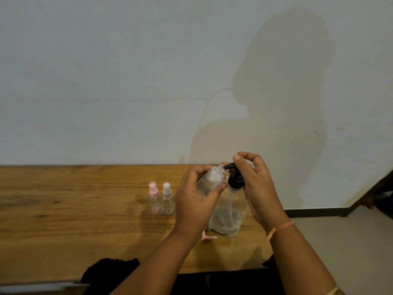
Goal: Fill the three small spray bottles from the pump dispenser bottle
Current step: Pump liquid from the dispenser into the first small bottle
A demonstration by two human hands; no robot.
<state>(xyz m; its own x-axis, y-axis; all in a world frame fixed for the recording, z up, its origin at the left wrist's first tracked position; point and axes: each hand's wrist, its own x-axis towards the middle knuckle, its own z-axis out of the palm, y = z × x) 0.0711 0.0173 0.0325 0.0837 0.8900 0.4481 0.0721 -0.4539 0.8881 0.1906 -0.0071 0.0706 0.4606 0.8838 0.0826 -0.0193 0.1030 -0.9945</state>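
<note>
Head view: uncapped spray bottle (209,183), frothy liquid inside, at pump nozzle (229,166).

the left hand (195,201) grips an open bottle (210,184), tilted, its bare neck at the black nozzle (228,166) of the pump bottle (229,211), which stands on the wooden worktop (74,209). the right hand (255,184) curls its fingers (238,158) over the pump head (235,177); an orange thread (279,227) circles that wrist. just left of the hands 2 capped bottles stand side by side, the pink-capped bottle (154,199) left of the white-capped bottle (168,198). a pink piece (208,237) lies on the worktop under the left wrist. a pale wall (127,81) behind carries a shadow.
</note>
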